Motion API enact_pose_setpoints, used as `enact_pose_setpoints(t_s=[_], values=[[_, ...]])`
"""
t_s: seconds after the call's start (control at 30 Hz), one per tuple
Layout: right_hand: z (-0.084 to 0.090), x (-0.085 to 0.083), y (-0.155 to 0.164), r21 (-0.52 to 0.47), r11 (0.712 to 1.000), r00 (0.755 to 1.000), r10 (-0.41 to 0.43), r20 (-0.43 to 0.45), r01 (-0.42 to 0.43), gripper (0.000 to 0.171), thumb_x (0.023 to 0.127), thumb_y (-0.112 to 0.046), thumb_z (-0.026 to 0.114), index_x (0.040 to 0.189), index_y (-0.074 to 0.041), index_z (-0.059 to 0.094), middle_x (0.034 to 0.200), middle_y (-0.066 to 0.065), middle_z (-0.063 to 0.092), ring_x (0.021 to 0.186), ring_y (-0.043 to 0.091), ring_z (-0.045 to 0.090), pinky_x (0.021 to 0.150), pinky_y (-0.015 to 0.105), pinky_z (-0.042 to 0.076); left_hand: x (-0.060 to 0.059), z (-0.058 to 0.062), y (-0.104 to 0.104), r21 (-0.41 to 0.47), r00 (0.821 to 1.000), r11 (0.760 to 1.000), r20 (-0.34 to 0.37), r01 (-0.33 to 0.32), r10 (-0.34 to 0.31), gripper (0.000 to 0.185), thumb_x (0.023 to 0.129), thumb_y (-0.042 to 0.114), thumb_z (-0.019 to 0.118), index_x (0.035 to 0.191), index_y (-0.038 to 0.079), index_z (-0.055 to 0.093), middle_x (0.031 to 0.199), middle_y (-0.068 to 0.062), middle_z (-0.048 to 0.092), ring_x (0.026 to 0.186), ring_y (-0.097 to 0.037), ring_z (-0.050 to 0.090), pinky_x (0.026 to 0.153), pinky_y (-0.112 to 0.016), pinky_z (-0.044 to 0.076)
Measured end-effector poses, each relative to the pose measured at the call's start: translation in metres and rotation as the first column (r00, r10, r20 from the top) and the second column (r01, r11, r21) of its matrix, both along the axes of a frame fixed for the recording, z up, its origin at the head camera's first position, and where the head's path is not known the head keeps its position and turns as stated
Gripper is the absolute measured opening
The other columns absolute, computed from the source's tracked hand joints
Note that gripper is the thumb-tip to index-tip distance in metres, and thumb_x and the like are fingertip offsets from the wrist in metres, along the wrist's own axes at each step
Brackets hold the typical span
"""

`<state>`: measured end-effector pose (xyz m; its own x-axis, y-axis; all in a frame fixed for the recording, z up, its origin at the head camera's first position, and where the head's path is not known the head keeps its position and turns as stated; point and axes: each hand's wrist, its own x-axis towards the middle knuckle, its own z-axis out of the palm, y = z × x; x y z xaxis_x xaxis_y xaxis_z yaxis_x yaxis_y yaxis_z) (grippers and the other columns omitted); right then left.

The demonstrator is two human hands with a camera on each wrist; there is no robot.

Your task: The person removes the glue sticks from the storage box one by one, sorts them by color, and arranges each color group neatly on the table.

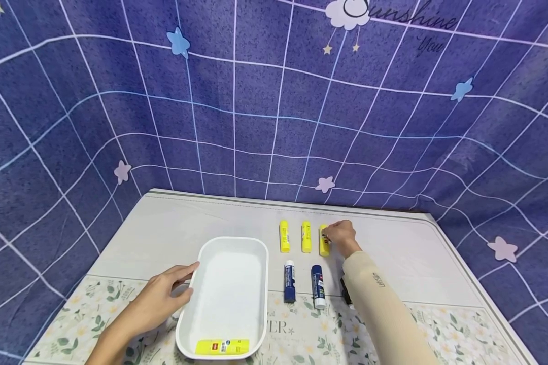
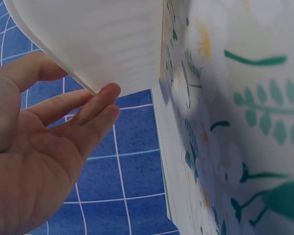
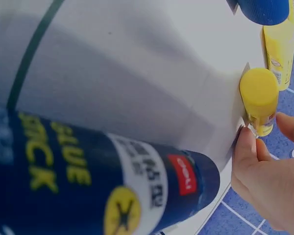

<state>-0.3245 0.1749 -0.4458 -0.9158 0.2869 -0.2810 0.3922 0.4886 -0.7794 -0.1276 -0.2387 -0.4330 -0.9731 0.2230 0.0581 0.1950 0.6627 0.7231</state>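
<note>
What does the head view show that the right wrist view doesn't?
Only the head view shows the left hand resting open against the white tray, plus all three yellow glue sticks in a row. Only the right wrist view shows a blue glue stick's label up close. Both show the right hand pinching the rightmost yellow glue stick.

— Supporting surface? White table [image 1: 173,228], with floral mat [image 1: 301,334] along near edge.

— Lying on it? White tray [image 1: 228,289] left of centre; three yellow glue sticks [image 1: 306,236] in far row; two blue glue sticks [image 1: 289,281] nearer, right of tray.
</note>
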Motion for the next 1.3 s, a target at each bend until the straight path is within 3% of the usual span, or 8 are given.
enact_pose_setpoints(t_s=[0.27, 0.37, 0.5, 0.7, 0.9, 1.0, 1.17, 1.3], values=[[0.008, 0.000, 0.008, -0.006, 1.000, 0.999, 0.011, -0.045, -0.011, 0.034, 0.096, -0.017, 0.066, 0.123, 0.003, 0.068, 0.116, 0.021, 0.072, 0.102, 0.027, 0.066, 0.094, 0.040, 0.057, 0.000, -0.001, 0.000, 0.004, 1.000, 1.000, 0.020, -0.006, 0.006, 0.058, 0.097, 0.008, 0.067, 0.151, 0.000, 0.050, 0.144, -0.022, 0.058, 0.130, -0.041, 0.062, 0.102, -0.045, 0.060], [0.014, 0.000, 0.009, -0.075, 0.997, 0.995, -0.006, -0.103, -0.002, 0.032, 0.095, -0.016, 0.067, 0.120, 0.004, 0.070, 0.112, 0.020, 0.074, 0.102, 0.026, 0.066, 0.097, 0.038, 0.056, -0.001, -0.001, 0.000, -0.003, 1.000, 1.000, 0.026, -0.016, 0.016, 0.057, 0.097, 0.007, 0.066, 0.151, 0.000, 0.050, 0.144, -0.022, 0.058, 0.130, -0.042, 0.062, 0.102, -0.045, 0.060], [0.024, 0.000, 0.007, -0.236, 0.971, 0.977, -0.006, -0.213, -0.045, 0.033, 0.096, -0.010, 0.066, 0.123, 0.009, 0.068, 0.115, 0.018, 0.070, 0.100, 0.020, 0.066, 0.102, 0.035, 0.058, -0.002, -0.002, 0.001, -0.003, 0.999, 1.000, 0.027, -0.023, 0.023, 0.057, 0.096, 0.007, 0.066, 0.151, 0.000, 0.050, 0.144, -0.021, 0.058, 0.130, -0.040, 0.062, 0.103, -0.044, 0.060], [0.041, 0.009, -0.005, -0.379, 0.889, 0.942, 0.144, -0.303, -0.258, 0.042, 0.098, -0.002, 0.063, 0.136, 0.014, 0.057, 0.121, 0.018, 0.066, 0.095, 0.008, 0.066, 0.093, 0.019, 0.061, 0.000, -0.001, 0.001, 0.005, 1.000, 1.000, 0.026, -0.008, 0.008, 0.058, 0.097, 0.008, 0.066, 0.151, 0.001, 0.050, 0.144, -0.021, 0.058, 0.130, -0.041, 0.062, 0.101, -0.044, 0.061], [0.058, 0.026, -0.026, -0.394, 0.813, 0.894, 0.319, -0.314, -0.429, 0.043, 0.098, -0.002, 0.064, 0.139, 0.008, 0.058, 0.118, 0.010, 0.067, 0.108, 0.016, 0.067, 0.110, 0.034, 0.058, 0.000, -0.001, 0.001, -0.002, 1.000, 1.000, 0.018, -0.019, 0.019, 0.058, 0.096, 0.008, 0.067, 0.151, 0.001, 0.050, 0.143, -0.021, 0.059, 0.129, -0.040, 0.063, 0.102, -0.045, 0.060], [0.062, 0.036, -0.037, -0.398, 0.773, 0.865, 0.391, -0.314, -0.494, 0.041, 0.098, -0.001, 0.064, 0.138, 0.005, 0.060, 0.122, 0.011, 0.067, 0.115, 0.022, 0.066, 0.108, 0.031, 0.058, 0.000, -0.002, 0.002, 0.001, 1.000, 1.000, 0.021, -0.018, 0.018, 0.058, 0.096, 0.007, 0.067, 0.151, 0.001, 0.050, 0.143, -0.021, 0.059, 0.129, -0.040, 0.063, 0.103, -0.044, 0.060], [0.067, 0.049, -0.053, -0.420, 0.681, 0.800, 0.501, -0.331, -0.600, 0.038, 0.097, 0.004, 0.065, 0.135, 0.004, 0.061, 0.129, 0.018, 0.067, 0.115, 0.021, 0.068, 0.099, 0.022, 0.060, 0.000, -0.001, 0.002, 0.004, 1.000, 1.000, 0.021, -0.012, 0.012, 0.058, 0.096, 0.009, 0.068, 0.151, 0.001, 0.050, 0.144, -0.021, 0.059, 0.129, -0.039, 0.063, 0.102, -0.044, 0.060], [0.072, 0.057, -0.062, -0.421, 0.596, 0.728, 0.594, -0.342, -0.684, 0.044, 0.094, 0.006, 0.066, 0.138, 0.005, 0.060, 0.130, 0.018, 0.067, 0.114, 0.017, 0.067, 0.097, 0.022, 0.061, 0.000, -0.002, 0.002, -0.008, 1.000, 1.000, 0.013, -0.017, 0.017, 0.058, 0.096, 0.008, 0.068, 0.151, 0.001, 0.050, 0.143, -0.021, 0.059, 0.129, -0.040, 0.063, 0.102, -0.044, 0.060]])
